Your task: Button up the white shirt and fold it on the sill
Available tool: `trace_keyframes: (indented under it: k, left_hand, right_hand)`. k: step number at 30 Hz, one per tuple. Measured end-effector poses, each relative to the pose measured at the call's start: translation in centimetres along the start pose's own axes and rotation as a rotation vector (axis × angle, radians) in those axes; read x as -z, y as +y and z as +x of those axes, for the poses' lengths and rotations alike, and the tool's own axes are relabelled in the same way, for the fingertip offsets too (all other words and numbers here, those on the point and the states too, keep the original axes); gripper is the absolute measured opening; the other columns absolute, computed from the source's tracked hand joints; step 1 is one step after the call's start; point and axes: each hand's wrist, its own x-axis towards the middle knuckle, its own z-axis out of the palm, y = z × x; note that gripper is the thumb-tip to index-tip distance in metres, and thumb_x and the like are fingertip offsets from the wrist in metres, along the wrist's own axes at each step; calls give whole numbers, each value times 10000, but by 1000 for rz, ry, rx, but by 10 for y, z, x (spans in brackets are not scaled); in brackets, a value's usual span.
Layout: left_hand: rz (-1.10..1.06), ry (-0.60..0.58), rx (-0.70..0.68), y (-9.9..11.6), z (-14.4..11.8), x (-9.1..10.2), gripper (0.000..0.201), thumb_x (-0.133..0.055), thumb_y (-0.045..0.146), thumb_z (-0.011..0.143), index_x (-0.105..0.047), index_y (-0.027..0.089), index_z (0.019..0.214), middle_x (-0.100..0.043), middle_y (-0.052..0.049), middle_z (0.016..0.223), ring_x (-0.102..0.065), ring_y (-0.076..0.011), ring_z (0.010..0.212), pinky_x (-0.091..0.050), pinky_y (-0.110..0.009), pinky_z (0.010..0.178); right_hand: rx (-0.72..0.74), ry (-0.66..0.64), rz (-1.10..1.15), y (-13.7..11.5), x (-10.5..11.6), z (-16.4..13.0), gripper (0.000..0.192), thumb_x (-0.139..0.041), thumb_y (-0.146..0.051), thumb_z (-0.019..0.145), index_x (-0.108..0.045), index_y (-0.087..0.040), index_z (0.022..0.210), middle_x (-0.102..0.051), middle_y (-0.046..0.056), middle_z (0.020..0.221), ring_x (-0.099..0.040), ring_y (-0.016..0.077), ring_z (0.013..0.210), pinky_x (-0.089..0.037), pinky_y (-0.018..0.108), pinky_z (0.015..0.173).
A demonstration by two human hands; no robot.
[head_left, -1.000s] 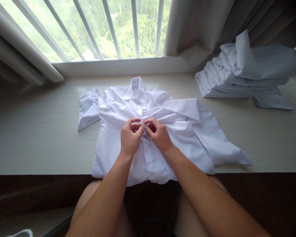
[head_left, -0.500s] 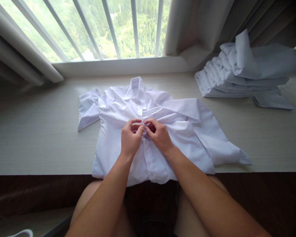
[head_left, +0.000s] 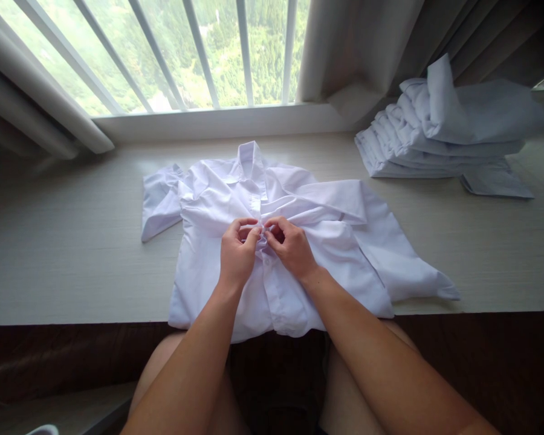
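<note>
A white shirt (head_left: pixel 208 241) lies front up on the pale ledge, collar toward the window and lower hem hanging over the near edge. My left hand (head_left: pixel 239 244) pinches the shirt's front placket at mid-chest. Right beside it, my right hand (head_left: pixel 291 243) pinches the same placket from the other side, fingertips almost touching. A little cloth is bunched between them; any button there is hidden by the fingers. Below the hands a small button (head_left: pixel 266 261) shows on the placket. One sleeve (head_left: pixel 161 199) lies out to the left, the other side's sleeve (head_left: pixel 335 196) is folded across.
A stack of folded white garments (head_left: pixel 435 139) stands at the back right of the ledge (head_left: pixel 72 254). Behind are a barred window (head_left: pixel 172 54) and grey curtains (head_left: pixel 362 48). My legs are below the near edge; part of a white curved object (head_left: pixel 45 429) shows at bottom left.
The whole view has shifted slightly, with the stack a little further left. Both hands stay pinched on the placket, with barely any finger movement.
</note>
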Motion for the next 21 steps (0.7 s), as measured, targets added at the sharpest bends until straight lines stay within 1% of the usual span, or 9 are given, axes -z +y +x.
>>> trace_keyframes:
  k: [4, 7, 16, 21]
  left_hand:
    - [49, 41, -30, 0, 1, 3, 190, -685, 328, 866, -693, 192, 999, -781, -53, 919, -716, -172, 855, -526, -265, 759]
    - [37, 45, -36, 1, 1, 4, 181, -666, 326, 878, -687, 196, 1001, -786, -57, 932, -718, -177, 878, -532, -273, 780]
    - [-67, 28, 42, 2, 1, 0, 236, -714, 351, 827, -686, 186, 993, -786, -60, 931, -707, -159, 816, -513, -244, 711]
    - [-87, 25, 69, 2, 1, 0, 254, -728, 357, 808, -689, 182, 988, -786, -63, 935, -699, -149, 806, -501, -238, 709]
  right_hand:
    - [-12, 0, -10, 0, 0, 0, 173, -635, -352, 953, -677, -214, 1048, -671, -5, 811, -591, 122, 697, -443, 232, 702]
    - [-15, 3, -5, -1, 1, 0, 172, -633, -354, 952, -677, -217, 1046, -656, -10, 790, -583, 121, 686, -441, 232, 695]
    - [-28, 5, 7, -1, 0, 1, 190, -626, -373, 952, -679, -215, 1044, -653, -5, 780, -593, 129, 691, -453, 235, 692]
    - [-26, 9, 27, -1, 0, 0, 184, -631, -365, 951, -676, -213, 1044, -655, -12, 777, -592, 120, 684, -457, 233, 706]
